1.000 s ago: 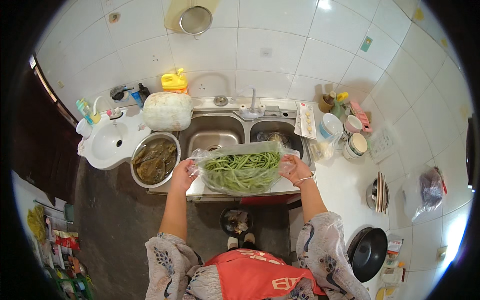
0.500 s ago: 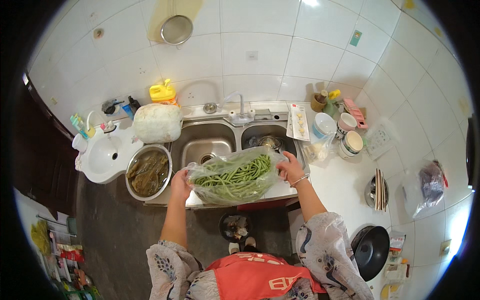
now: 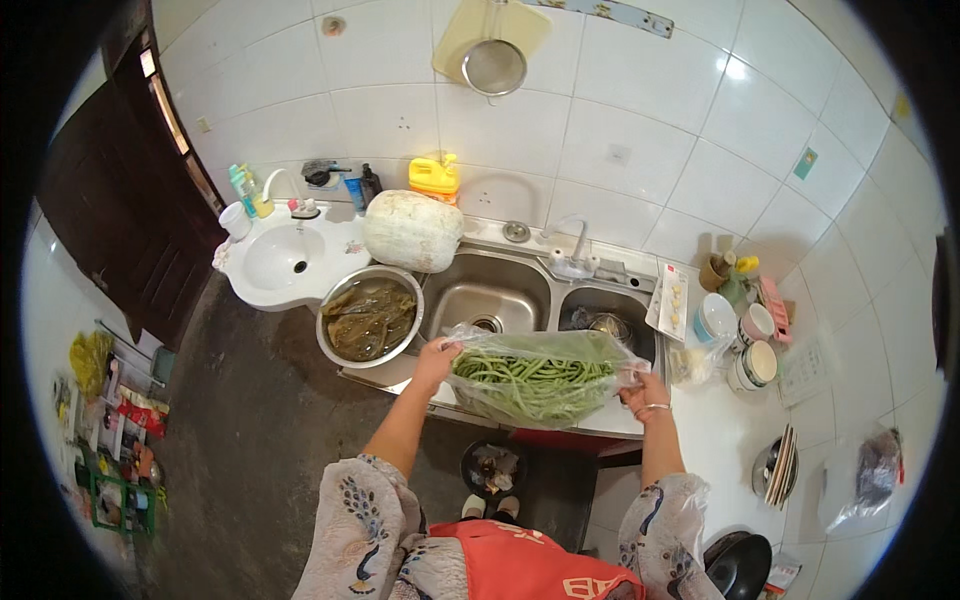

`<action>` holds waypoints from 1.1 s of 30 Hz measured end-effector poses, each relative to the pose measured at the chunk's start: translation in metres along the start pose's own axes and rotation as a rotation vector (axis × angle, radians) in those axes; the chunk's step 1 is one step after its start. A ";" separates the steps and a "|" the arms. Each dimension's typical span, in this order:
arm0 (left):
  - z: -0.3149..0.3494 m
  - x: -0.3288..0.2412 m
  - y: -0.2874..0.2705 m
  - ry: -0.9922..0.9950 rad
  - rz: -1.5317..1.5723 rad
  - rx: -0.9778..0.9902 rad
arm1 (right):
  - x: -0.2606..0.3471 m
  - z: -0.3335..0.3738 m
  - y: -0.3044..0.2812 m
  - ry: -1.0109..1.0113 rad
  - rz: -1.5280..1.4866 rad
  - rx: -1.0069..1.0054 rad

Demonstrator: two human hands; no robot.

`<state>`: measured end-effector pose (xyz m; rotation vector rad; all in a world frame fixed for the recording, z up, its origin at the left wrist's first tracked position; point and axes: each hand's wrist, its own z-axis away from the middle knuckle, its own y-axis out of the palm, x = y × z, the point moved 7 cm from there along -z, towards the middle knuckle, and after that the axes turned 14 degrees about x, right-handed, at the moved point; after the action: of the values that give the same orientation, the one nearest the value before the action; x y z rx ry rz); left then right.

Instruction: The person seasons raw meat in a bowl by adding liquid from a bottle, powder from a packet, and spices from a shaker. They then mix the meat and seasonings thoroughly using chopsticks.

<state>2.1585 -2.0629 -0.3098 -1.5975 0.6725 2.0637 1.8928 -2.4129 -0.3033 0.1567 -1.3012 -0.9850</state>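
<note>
Between my hands a clear plastic bag (image 3: 560,347) is stretched out, filled with long green beans (image 3: 535,378). My left hand (image 3: 437,362) is closed on the bag's left end, and my right hand (image 3: 645,393) grips its right end. The bag is held at the front edge of the steel double sink (image 3: 545,262), hiding part of that edge. Just left of the bag sits a metal basin (image 3: 325,330) with dark greenish-brown leafy stuff (image 3: 368,318) in liquid. A large pale winter melon (image 3: 412,230) lies behind the basin.
A white washbasin (image 3: 250,285) stands at the left. On the right counter are stacked bowls (image 3: 752,366), a white tray (image 3: 672,302), chopsticks (image 3: 780,465) in a holder and a black wok (image 3: 738,562). A waste bin (image 3: 492,470) stands on the floor before my feet.
The view has turned left, so the sink and counter appear farther right. Both hands still hold the bag, which now looks pulled straighter and more level between them.
</note>
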 end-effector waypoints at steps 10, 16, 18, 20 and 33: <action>0.036 -0.031 0.056 -0.047 0.863 -0.007 | -0.005 0.078 0.019 -0.083 -0.271 -0.056; 0.045 -0.039 0.131 -0.210 1.003 0.390 | -0.022 0.154 -0.043 -0.161 -0.478 -0.335; 0.048 -0.041 0.169 -0.298 0.934 0.379 | -0.006 0.204 -0.040 -0.260 -0.522 -0.446; 0.060 -0.034 0.234 -0.425 0.928 0.478 | -0.005 0.253 -0.094 -0.332 -0.579 -0.409; 0.054 0.041 0.540 -0.582 0.663 0.785 | -0.003 0.448 -0.210 -0.627 -0.763 -0.737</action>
<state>1.7782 -2.4503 -0.2801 -0.3226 1.6450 2.0846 1.4018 -2.3523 -0.2901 -0.2725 -1.3512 -2.2390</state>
